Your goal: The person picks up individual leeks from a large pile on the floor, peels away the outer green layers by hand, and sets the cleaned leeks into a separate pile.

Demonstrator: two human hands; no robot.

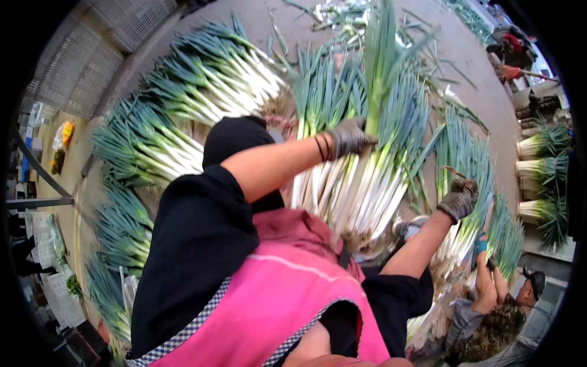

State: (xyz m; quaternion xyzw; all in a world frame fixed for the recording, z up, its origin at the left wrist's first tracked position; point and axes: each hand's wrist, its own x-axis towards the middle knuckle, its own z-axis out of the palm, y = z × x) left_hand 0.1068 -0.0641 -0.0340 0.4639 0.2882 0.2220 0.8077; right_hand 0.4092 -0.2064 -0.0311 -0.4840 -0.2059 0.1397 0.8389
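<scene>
My left hand (351, 137), in a grey work glove, grips a single long leek (373, 91) by its stalk. Its green leaves point away from me and its pale shaft runs back toward my lap, a little blurred. Beneath it lies a dense heap of leeks (330, 183), white shafts and roots toward me. Off to the right, my gloved right hand (458, 199) is closed, with a thin brown strip of dry leaf (454, 172) sticking out of it. More leeks (467, 147) lie behind and under that hand.
Piles of leeks (220, 73) curve around my left side. Loose leaf trimmings (339, 20) litter the far floor. White plastic crates (69, 69) stand at upper left. Another person (490, 316) sits at lower right by more leeks. Tied leek bundles (532, 167) line the right side.
</scene>
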